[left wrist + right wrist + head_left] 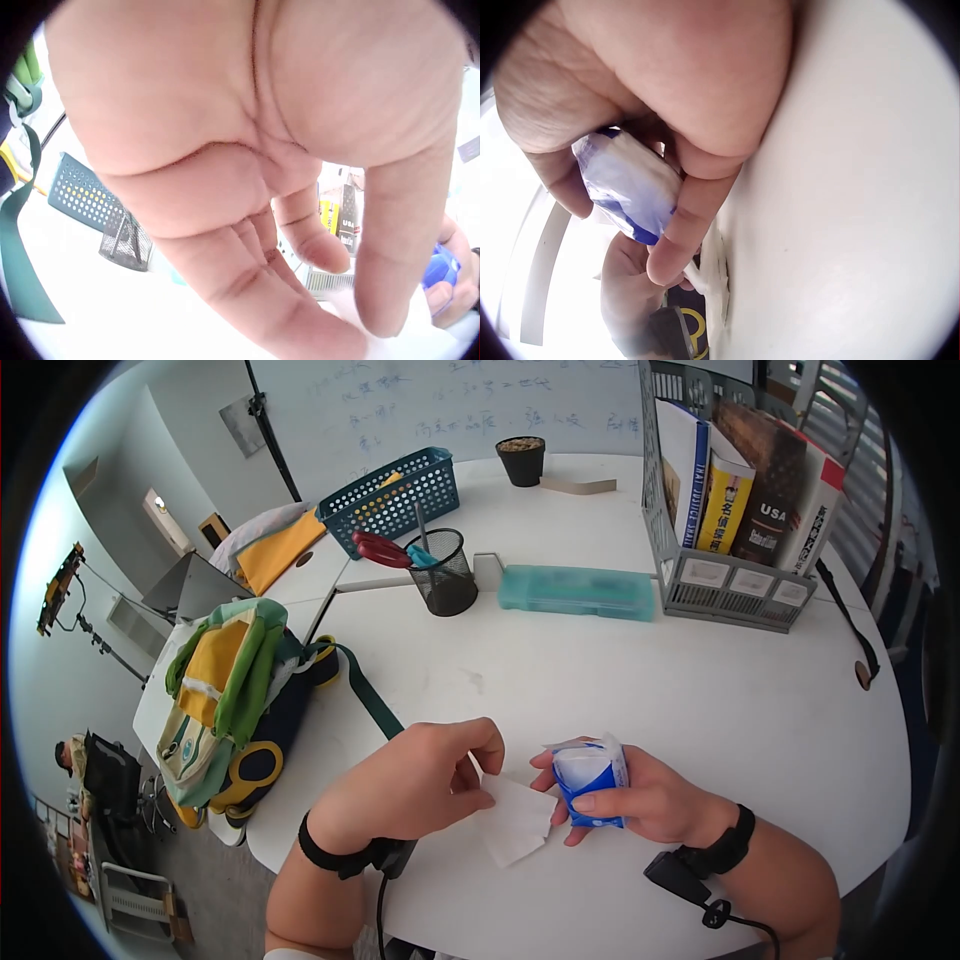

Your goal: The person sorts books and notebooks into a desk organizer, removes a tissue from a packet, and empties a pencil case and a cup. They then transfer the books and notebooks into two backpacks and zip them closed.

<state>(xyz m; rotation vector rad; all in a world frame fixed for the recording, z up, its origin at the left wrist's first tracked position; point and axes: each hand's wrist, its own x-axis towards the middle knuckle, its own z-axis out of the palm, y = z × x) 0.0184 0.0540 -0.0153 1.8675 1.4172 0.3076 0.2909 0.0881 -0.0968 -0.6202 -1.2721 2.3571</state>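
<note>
My right hand (650, 795) grips a blue-and-white plastic tissue pack (590, 775), its thumb lying across the front and the fingers behind. In the right wrist view the crinkled wrapper of the pack (626, 180) shows between thumb and fingers. To the left, my left hand (415, 785) pinches the edge of a white tissue (515, 820) with its thumb and fingertips. The tissue hangs close over the white table, its right edge by the right hand's fingertips. In the left wrist view the left hand (247, 172) fills most of the picture, with the tissue (409, 341) partly hidden below its fingertips.
A green-and-yellow backpack (225, 705) sits at the left, its strap reaching toward the left hand. Beyond the hands stand a mesh pen holder (447, 585), a teal case (575, 592), a teal basket (390, 505), a plant pot (522, 463) and a grey book rack (725, 595).
</note>
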